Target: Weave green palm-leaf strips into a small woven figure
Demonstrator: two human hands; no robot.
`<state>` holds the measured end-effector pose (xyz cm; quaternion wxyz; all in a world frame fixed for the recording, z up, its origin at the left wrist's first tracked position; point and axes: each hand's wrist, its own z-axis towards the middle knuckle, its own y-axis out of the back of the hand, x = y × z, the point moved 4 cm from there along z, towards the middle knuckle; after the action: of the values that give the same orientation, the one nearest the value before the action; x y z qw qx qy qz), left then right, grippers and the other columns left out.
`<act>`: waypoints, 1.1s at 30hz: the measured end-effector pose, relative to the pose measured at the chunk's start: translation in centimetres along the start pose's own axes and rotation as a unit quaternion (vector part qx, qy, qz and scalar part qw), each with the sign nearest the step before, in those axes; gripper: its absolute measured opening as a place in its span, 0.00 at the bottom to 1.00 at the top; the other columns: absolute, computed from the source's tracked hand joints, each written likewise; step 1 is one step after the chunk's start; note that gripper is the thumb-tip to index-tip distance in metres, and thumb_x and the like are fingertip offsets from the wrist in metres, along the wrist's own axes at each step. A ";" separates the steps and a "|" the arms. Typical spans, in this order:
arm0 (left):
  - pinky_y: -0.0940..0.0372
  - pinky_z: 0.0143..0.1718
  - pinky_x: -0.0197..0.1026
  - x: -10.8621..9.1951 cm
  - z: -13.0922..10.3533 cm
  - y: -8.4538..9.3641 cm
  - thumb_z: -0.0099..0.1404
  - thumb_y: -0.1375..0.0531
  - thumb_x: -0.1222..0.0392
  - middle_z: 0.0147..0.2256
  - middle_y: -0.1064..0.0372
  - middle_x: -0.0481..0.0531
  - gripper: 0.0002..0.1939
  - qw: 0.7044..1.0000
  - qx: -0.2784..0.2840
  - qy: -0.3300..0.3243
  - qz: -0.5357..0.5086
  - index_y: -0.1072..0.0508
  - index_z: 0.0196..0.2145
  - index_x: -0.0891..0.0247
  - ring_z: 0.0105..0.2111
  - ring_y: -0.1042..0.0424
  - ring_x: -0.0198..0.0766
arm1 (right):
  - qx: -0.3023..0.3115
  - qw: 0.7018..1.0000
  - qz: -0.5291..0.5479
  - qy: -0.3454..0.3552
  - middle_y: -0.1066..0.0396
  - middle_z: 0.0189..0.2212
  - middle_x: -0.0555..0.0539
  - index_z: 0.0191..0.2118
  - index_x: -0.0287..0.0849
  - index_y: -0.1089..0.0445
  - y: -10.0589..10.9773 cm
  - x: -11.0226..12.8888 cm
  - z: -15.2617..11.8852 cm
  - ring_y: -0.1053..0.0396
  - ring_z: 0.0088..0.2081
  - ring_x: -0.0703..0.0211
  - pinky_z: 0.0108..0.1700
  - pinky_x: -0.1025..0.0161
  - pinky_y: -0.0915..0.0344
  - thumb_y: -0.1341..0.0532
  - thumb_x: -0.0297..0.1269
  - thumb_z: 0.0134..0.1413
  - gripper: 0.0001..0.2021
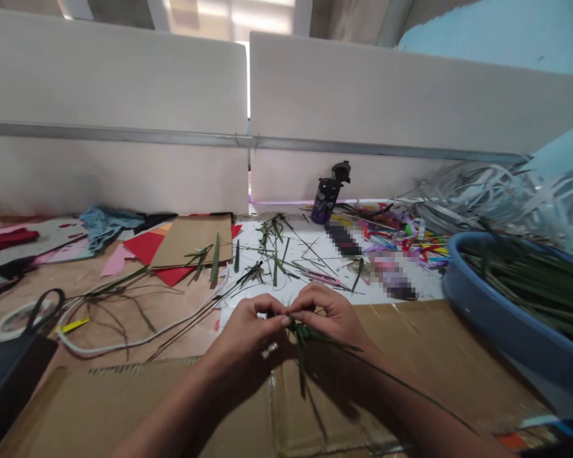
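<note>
Both hands meet at the centre, above a flattened cardboard sheet [172, 407]. Between thumb and fingers, my left hand [258, 321] pinches the knotted end of a bundle of green leaf strips [302, 346]. Tight against it, my right hand [327, 312] grips the same bundle from the other side. Loose ends hang down below the fingers, and one long thin strand trails to the lower right across my right forearm. The fingertips partly cover the knot, so its exact form is hard to see.
A blue basin [496, 318] full of long green leaves stands at right. Beyond my hands lie leaf scraps, a pink-handled cutter [319, 276] and a dark bottle [325, 200] with its lid up. A white cable [124, 348], a tape roll [23, 318] and a black case [14, 369] are at left.
</note>
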<state>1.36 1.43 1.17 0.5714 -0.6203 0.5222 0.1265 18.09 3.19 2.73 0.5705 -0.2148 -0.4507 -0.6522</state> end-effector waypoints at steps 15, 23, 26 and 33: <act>0.40 0.31 0.37 0.6 0.3 0.6 0.58 0.25 0.61 0.27 0.31 0.47 0.14 1.000 0.012 0.002 -0.004 0.27 0.33 0.62 0.27 0.32 0.32 | -0.015 0.999 0.023 -0.029 0.22 0.31 0.49 0.35 0.48 0.16 -0.2 -0.3 -0.1 0.25 0.34 0.56 0.41 0.58 0.28 0.29 0.36 0.60 0.03; 0.41 0.33 0.37 0.7 0.2 0.4 0.58 0.25 0.62 0.28 0.31 0.46 0.12 1.000 0.011 0.003 0.001 0.25 0.34 0.61 0.29 0.33 0.32 | 0.017 0.999 0.028 -0.005 0.20 0.33 0.48 0.39 0.48 0.15 0.1 -0.2 0.0 0.23 0.36 0.56 0.41 0.59 0.27 0.31 0.32 0.60 0.05; 0.42 0.31 0.37 0.7 0.3 0.4 0.57 0.25 0.61 0.27 0.32 0.46 0.12 1.000 0.001 0.004 -0.006 0.25 0.33 0.62 0.27 0.34 0.31 | 0.009 1.000 0.023 0.004 0.20 0.32 0.48 0.38 0.47 0.16 0.2 -0.1 0.0 0.23 0.35 0.56 0.40 0.59 0.27 0.31 0.32 0.60 0.05; 0.42 0.30 0.36 0.2 0.0 -0.1 0.57 0.27 0.65 0.23 0.35 0.45 0.09 1.000 -0.014 -0.006 0.003 0.24 0.32 0.63 0.24 0.37 0.30 | -0.060 0.997 0.036 -0.033 0.20 0.30 0.49 0.34 0.47 0.19 -0.4 0.0 -0.7 0.23 0.33 0.56 0.35 0.61 0.27 0.29 0.36 0.59 0.02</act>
<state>1.53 1.34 1.02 0.5658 -0.6258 0.5185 0.1392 17.91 2.63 2.23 0.5646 -0.2863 -0.4210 -0.6496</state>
